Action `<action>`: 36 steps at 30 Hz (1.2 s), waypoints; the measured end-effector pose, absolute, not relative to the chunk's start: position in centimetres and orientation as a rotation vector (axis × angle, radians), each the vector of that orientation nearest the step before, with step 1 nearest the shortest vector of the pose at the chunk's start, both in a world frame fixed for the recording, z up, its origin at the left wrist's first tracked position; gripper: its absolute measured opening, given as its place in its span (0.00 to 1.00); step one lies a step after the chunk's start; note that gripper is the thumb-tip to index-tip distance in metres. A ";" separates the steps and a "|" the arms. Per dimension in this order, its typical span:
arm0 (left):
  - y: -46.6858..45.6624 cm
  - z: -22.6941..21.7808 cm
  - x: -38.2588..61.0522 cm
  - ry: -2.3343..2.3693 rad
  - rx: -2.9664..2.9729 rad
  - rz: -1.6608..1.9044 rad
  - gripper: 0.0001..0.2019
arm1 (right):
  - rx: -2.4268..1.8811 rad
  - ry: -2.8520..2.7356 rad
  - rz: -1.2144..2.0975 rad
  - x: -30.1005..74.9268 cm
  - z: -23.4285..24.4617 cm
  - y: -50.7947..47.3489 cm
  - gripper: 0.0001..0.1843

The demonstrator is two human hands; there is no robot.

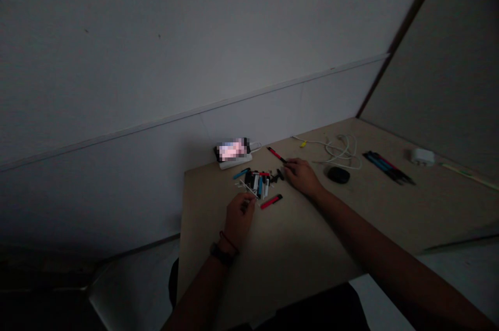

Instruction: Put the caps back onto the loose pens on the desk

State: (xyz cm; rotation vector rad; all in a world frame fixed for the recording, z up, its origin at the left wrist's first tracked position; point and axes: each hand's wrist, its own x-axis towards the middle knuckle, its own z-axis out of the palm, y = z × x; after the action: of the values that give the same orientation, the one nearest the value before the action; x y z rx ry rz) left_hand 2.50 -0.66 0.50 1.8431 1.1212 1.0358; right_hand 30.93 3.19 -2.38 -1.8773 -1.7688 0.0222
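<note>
My left hand (239, 215) has its fingers closed on a thin white stick (248, 187), which looks like a pen refill and points up and left over a heap of pen parts (256, 181). Black, white, blue and red pieces lie mixed in that heap. To its right, my right hand (302, 175) pinches the dark end of a red and black pen (276, 154), which slants away toward the wall. A red pen barrel with a black end (271, 201) lies on the table just right of my left fingers.
A phone with a lit screen (233, 149) leans above a white power strip (236, 162) by the wall. On the right are a coiled white cable (343, 149), a black mouse (338, 174), a row of several pens (388, 167) and a white charger (422, 157).
</note>
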 end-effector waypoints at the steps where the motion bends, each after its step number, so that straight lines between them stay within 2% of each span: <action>1: -0.7 0.5 2.5 1.115 1.868 1.030 0.05 | -1.896 -1.761 0.009 30.9 -2.5 3.2 0.19; 9: -1.4 0.8 2.5 1.000 2.150 1.036 0.07 | -1.886 -1.815 -0.047 30.0 -3.1 3.7 0.25; 23: -1.0 -0.9 2.7 0.942 2.518 1.028 0.13 | -1.895 -1.603 -0.082 28.7 -1.1 0.5 0.17; 30: -0.5 -1.1 2.7 1.006 2.475 1.105 0.13 | -1.889 -1.788 -0.098 26.1 -0.6 -2.7 0.15; 36: -0.2 -1.0 2.1 1.062 2.309 1.190 0.17 | -1.695 -2.045 -0.070 23.1 -0.4 -5.2 0.14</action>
State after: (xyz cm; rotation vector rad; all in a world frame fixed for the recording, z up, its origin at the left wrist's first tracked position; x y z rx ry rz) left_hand 2.12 -0.18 -0.96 2.3092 1.0622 1.1897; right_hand 23.11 -5.21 -0.38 -1.6953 -2.0450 -0.0701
